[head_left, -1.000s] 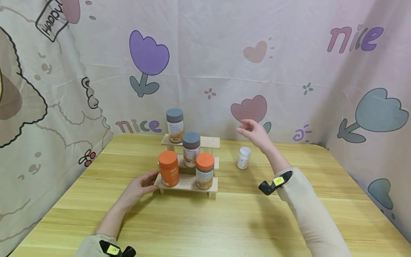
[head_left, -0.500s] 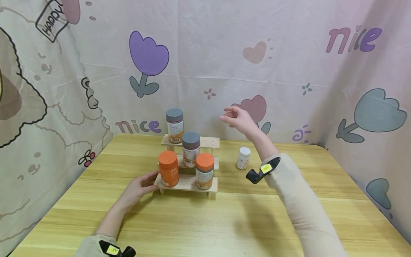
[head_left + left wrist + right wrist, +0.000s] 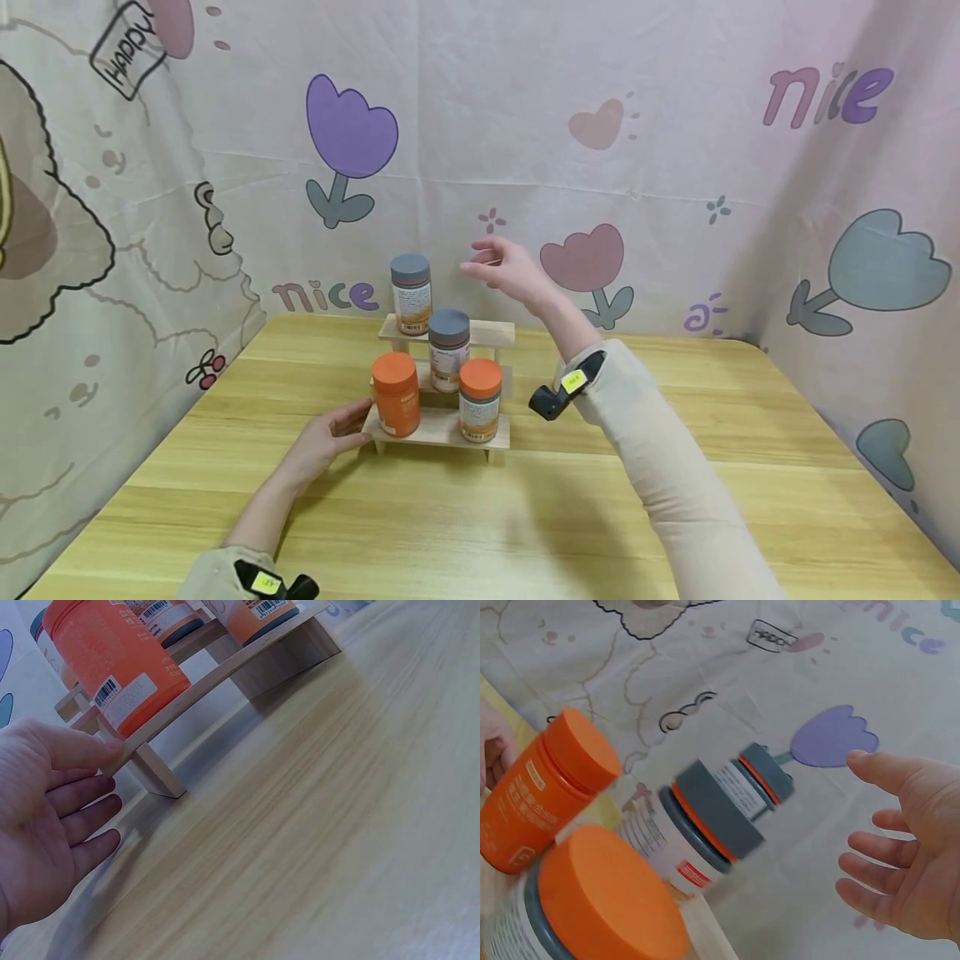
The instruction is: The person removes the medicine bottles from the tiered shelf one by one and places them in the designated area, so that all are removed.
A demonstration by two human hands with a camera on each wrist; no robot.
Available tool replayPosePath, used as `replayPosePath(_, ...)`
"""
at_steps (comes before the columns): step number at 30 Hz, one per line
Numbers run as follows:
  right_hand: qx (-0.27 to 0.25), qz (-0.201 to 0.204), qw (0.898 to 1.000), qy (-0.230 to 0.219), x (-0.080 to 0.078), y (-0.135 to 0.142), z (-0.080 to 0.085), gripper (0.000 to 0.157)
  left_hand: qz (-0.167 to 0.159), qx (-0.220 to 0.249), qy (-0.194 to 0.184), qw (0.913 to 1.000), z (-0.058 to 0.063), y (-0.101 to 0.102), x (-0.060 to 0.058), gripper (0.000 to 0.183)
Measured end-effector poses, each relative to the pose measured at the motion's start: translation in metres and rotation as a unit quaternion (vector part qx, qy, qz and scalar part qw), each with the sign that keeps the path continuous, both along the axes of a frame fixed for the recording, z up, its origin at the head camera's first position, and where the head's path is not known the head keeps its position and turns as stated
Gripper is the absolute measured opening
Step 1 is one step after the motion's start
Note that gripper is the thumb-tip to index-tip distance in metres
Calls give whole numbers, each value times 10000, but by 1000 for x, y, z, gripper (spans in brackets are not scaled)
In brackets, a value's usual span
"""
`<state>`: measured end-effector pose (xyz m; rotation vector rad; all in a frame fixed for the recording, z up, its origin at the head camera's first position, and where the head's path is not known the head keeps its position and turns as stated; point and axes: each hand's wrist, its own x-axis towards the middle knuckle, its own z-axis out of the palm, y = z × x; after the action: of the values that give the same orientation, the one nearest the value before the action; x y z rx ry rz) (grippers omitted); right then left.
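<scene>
A three-tier wooden display stand (image 3: 431,427) bears several supplement bottles. My left hand (image 3: 318,450) holds the left end of its lowest shelf; in the left wrist view the thumb (image 3: 86,750) lies along the shelf end, the other fingers below. Beside it stands an all-orange bottle (image 3: 397,400), and to the right an orange-capped bottle (image 3: 480,408). One grey-capped bottle (image 3: 448,358) is on the middle shelf, another grey-capped bottle (image 3: 412,300) on the top. My right hand (image 3: 506,268) hovers, fingers loosely bent and holding nothing, right of the top bottle.
The right sleeve (image 3: 637,433) now hides most of a small white bottle standing on the wooden table (image 3: 420,525). A printed cloth (image 3: 480,108) hangs behind the table and along its sides.
My right hand has moved left through the air, from above the white bottle to over the stand's top shelf. The left hand and the bottles stay where they were.
</scene>
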<state>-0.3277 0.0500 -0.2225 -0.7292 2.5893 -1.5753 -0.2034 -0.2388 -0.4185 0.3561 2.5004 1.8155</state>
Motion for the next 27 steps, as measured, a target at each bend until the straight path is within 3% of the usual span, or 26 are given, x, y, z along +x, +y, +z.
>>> replayPosePath(7,49,1,9999,116,0,-27,-6,57,0,-10,-2,10000,1,0,0,60)
replayPosePath(13,-2,-141,9999,-56,4,-47,-7,61,-2,50,-67,10000,1,-2,2,61)
replayPosePath(27,504,-211,9985,-21,4,-75,-7,66,-23,30,-12,10000,2,0,1,61)
